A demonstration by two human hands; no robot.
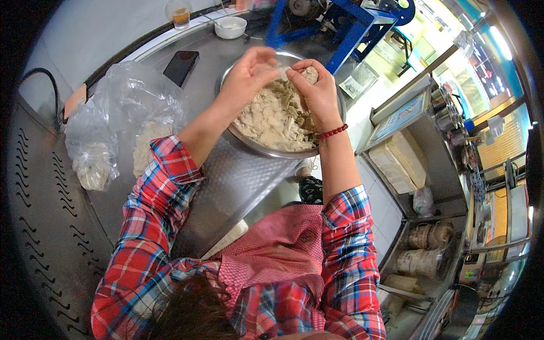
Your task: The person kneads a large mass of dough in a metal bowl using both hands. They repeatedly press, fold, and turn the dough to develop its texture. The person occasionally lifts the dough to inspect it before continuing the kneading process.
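A wide steel bowl point(272, 152) holds a heap of pale, torn, dough-like pieces point(272, 114), with greenish-brown pieces point(291, 95) among them. Above its far side, my right hand point(316, 93) pinches a pale lump point(311, 75) between thumb and fingers. A red bead bracelet circles that wrist. Close by on the left, my left hand point(253, 70) hovers over the bowl with its fingers curled and blurred by motion. Pale material shows beside its thumb, but whether the hand grips any of it is unclear.
Left of the bowl, a clear plastic bag point(131, 93) with pale contents lies on the metal worktop point(238, 182). Beyond are a black phone point(181, 68), a white bowl point(230, 28) and a glass point(181, 19). A blue metal frame point(344, 46) stands behind; shelving point(446, 187) is at right.
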